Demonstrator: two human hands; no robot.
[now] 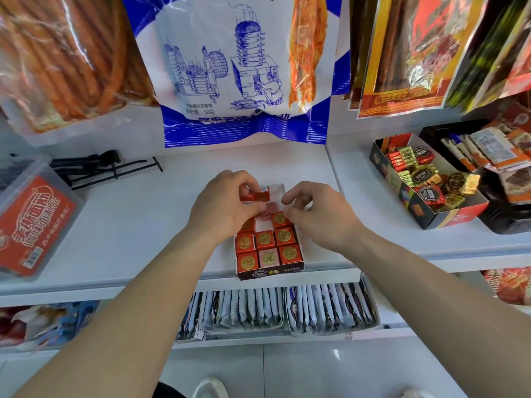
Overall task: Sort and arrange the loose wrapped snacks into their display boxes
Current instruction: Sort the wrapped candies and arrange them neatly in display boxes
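Nearest, below the shelf edge: rows of packets [287,308] on the lower shelf, not part of this.

On the shelf [143,225], at its near edge, sits the box [270,272]. Red cubes [264,239] fill its near rows in three columns, with one pink cube [268,257] mid-front. The far rows are part empty and white bottom shows there.

Your left hand [227,202] is over the far end of the box, with thumb and fingers clamped on the loose cubes [255,194], red, at least two. Your right hand [319,214] is just right of it, fingers curled. Its tips are at a second pink piece [270,208] between the hands. You can't tell whether it pinches that or only touches it.

Step, as I judge it: filling the far rows, about two thirds done. The next move calls for setting each loose cube down logo-up into a free slot, flush with its neighbours, with the right hand steadying the row. Watch the pink ones, which may belong elsewhere.

Farther right: a second box [457,216] of gold and red sweets. Far left: a tub [34,222] and black hooks [100,168]. Farthest: hanging bags [244,67].
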